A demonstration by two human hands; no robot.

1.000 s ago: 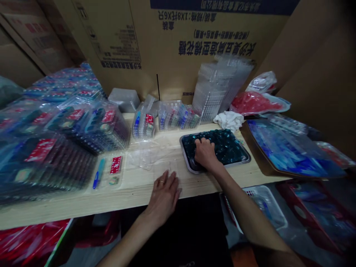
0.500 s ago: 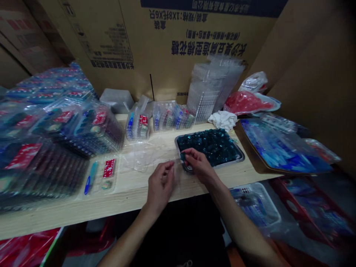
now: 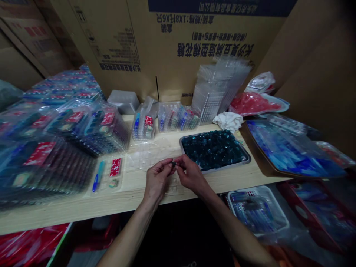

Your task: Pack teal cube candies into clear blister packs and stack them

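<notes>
My left hand [image 3: 158, 178] and my right hand [image 3: 190, 174] meet over the front of the wooden table. Between their fingertips is a small dark teal piece [image 3: 174, 164], pinched from both sides; its exact kind is too small to make out. Just right of and beyond my right hand lies a grey-rimmed tray [image 3: 247, 160] heaped with similar glossy teal pieces [image 3: 215, 148]. Partly hidden under my hands is a clear plastic blister tray [image 3: 175, 187]. More clear plastic trays [image 3: 141, 154] lie flat to the left of my fingers.
Left, a filled blister tray holds a blue pen-like item [image 3: 98, 176] and a red-and-white packet [image 3: 115, 167]. Tall stacks of filled trays [image 3: 63, 170] stand beyond it. At the back are empty clear trays [image 3: 207, 98] and crumpled white tissue [image 3: 228, 120]. A carton of blue packets [image 3: 283, 152] sits right.
My right hand has come left from the teal tray's edge with a small piece. It has met my left hand, and both now pinch the piece. The view has shifted slightly.
</notes>
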